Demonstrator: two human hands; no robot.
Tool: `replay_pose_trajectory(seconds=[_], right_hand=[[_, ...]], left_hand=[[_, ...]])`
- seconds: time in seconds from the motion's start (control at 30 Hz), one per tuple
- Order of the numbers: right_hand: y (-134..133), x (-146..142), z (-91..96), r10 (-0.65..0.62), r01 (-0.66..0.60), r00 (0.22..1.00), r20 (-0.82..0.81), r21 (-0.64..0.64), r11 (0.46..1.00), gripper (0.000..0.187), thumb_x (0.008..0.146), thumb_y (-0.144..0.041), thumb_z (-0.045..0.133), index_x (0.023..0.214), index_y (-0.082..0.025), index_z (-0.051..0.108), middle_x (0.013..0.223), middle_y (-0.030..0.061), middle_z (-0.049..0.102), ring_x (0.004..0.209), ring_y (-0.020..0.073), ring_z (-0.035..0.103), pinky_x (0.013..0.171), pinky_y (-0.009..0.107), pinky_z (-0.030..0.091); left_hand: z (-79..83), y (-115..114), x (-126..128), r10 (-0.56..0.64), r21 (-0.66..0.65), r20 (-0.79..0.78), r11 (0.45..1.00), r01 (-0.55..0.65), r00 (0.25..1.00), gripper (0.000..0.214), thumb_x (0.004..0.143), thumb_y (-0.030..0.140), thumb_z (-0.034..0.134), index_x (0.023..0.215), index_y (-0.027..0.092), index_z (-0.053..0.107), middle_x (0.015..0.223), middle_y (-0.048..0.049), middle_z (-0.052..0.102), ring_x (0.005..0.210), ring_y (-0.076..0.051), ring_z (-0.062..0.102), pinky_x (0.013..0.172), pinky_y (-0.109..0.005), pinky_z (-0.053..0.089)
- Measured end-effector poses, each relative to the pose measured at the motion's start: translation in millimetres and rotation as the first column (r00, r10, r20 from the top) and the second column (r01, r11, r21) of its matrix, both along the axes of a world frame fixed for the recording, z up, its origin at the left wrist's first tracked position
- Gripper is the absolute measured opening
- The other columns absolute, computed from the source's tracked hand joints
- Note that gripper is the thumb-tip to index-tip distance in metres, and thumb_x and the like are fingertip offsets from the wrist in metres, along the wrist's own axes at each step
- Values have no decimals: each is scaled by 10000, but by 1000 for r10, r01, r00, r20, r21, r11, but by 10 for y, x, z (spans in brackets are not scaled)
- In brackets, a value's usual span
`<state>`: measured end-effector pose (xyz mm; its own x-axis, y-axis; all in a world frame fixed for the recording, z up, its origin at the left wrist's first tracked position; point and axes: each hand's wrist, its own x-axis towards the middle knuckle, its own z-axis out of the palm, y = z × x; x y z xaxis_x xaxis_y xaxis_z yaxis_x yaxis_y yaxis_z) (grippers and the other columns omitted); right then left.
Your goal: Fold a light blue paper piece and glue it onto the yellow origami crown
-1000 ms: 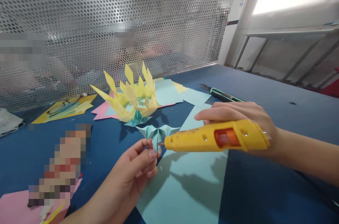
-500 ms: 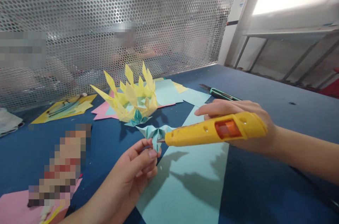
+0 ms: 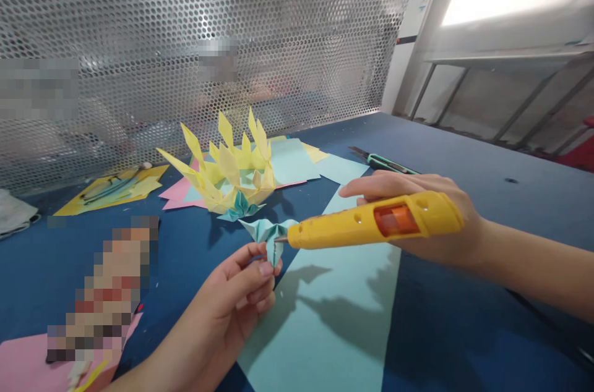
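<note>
My left hand pinches a small folded light-blue paper piece by its lower end, fingers closed on it. My right hand grips a yellow glue gun with an orange window, held level and pointing left. Its metal nozzle touches the folded paper just above my left fingertips. Behind them stands a yellow folded paper crown with a teal folded bit at its front. A light-blue paper sheet lies under both hands on the dark blue table.
Pink, yellow and blue paper sheets lie around the crown. A green-handled cutter rests at the back right. A yellow sheet with tools sits at the far left. A perforated metal screen closes the back. Pink paper lies at the near left.
The glue gun has risen a little and its nozzle has come up onto the folded blue piece. My left hand has stayed in place.
</note>
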<state>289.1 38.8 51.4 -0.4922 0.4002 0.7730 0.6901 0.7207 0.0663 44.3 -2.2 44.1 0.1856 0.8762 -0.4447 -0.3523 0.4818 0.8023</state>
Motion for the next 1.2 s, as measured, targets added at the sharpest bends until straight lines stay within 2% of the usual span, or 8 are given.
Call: replay_pose_trajectory(seconds=[0.27, 0.7, 0.87, 1.2], right_hand=[[17, 9, 11, -13, 13, 1000, 28, 1, 1000, 144, 899, -195, 462, 1008, -256, 534, 726, -41, 678, 542, 105, 626, 496, 212, 437], [-1, 21, 35, -34, 35, 999, 42, -22, 999, 150, 894, -176, 475, 1025, -222, 533, 745, -25, 689, 600, 108, 655, 514, 204, 469], [5, 14, 44, -52, 53, 998, 39, -23, 998, 168, 881, -160, 461, 1016, -232, 532, 724, -28, 686, 556, 114, 639, 487, 214, 469], [22, 45, 36, -34, 35, 998, 46, -8, 999, 176, 881, -153, 481, 1033, -229, 526, 798, -19, 699, 603, 109, 652, 514, 212, 467]], left_hand=[[25, -16, -12, 9, -24, 17, 1000, -9, 1000, 260, 642, 188, 823, 817, 167, 632, 664, 22, 533, 531, -34, 335, 508, -132, 368], [3, -18, -23, 15, -25, -8, 1000, -15, 1000, 211, 706, 146, 763, 867, 166, 627, 750, -14, 576, 545, -41, 370, 513, -137, 386], [8, -11, -17, 13, -29, -10, 999, -14, 1000, 224, 694, 148, 773, 864, 171, 629, 751, -15, 580, 549, -48, 389, 511, -139, 398], [-16, -10, -32, 14, -33, -8, 999, -14, 1000, 228, 686, 150, 785, 857, 167, 635, 767, -29, 600, 556, -42, 385, 525, -135, 397]])
